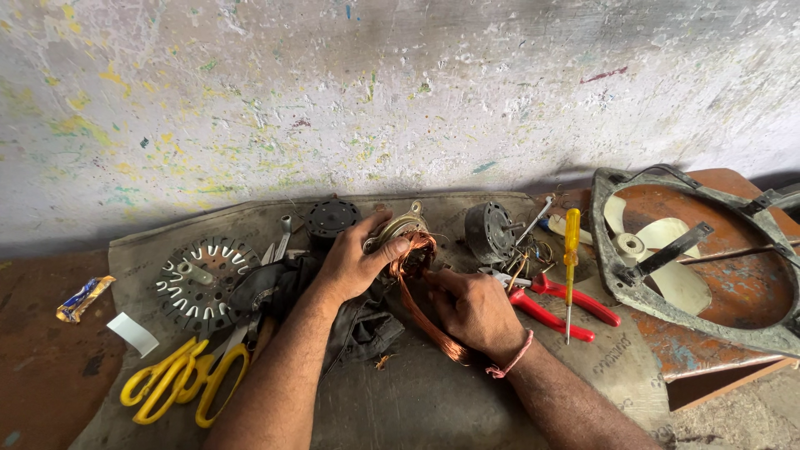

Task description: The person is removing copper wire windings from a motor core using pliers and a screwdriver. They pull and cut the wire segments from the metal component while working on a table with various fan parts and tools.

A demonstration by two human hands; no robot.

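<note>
My left hand (357, 262) grips a small round motor stator (398, 227) on a grey mat, thumb over its top edge. A thick bundle of copper wire (421, 300) loops out of the stator and trails down toward me. My right hand (475, 310) is closed around that copper bundle just below the stator; a pink thread band circles its wrist. A dark cloth (358, 321) lies under my left forearm.
On the mat (417, 400) lie yellow scissors (187, 379), a slotted round metal plate (204, 283), a black round cap (332, 218), a grey motor housing (489, 232), red pliers (558, 304) and a yellow screwdriver (571, 258). A fan frame (696, 254) with pale blades sits at right. A paint-flecked wall stands behind.
</note>
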